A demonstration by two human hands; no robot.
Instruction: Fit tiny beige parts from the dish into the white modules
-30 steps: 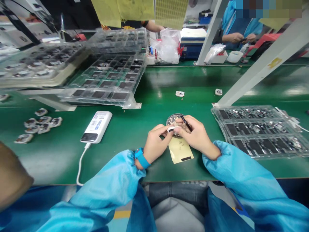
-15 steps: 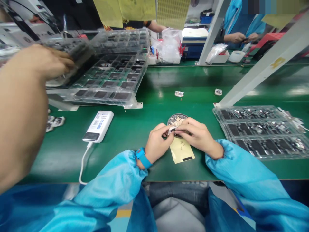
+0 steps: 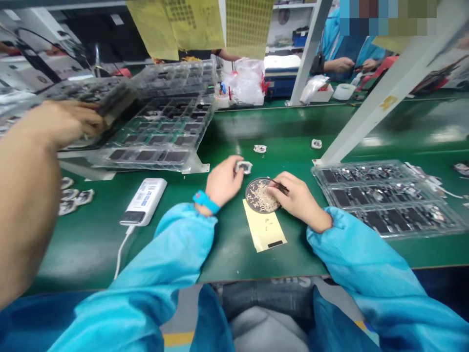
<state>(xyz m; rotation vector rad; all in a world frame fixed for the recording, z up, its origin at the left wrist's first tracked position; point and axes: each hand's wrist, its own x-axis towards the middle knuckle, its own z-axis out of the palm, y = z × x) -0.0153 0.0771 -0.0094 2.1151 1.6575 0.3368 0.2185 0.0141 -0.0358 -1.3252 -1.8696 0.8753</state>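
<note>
Holding a small, rounded white plastic part with a dark centre (image 3: pixel 244 167), the left hand (image 3: pixel 224 182) has its thumb and fingers closed on the near end of it; whether the part rests on the glossy green desk (image 3: pixel 227 254) or is slightly raised, I cannot tell. A bright blue band (image 3: pixel 206 202) circles the left wrist.

The right hand (image 3: pixel 298 196) pinches a thin, dark, stick-like tool (image 3: pixel 281 187), its fingers drawn together over the right side of a round grey dish (image 3: pixel 250 202) scattered with tiny beige pieces. The tool's tip is too small to make out. A pale yellow rectangular sheet (image 3: pixel 262 237) lies against the dish's near side, bearing a few small bits and a black strip.

Beyond the dish lie two more white parts, one near (image 3: pixel 260 148) and one farther right (image 3: pixel 316 143). To the right is a clear plastic compartment tray (image 3: pixel 384 198) of dark, flat components. To the left sits a white power bank (image 3: pixel 144 200) with a white cable (image 3: pixel 119 254) plugged into it.

At far left, a co-worker's bare hand (image 3: pixel 66 122) reaches over stacked trays; its grip is unclear. Below it, several white parts (image 3: pixel 84 196) are clustered on the desk.
</note>
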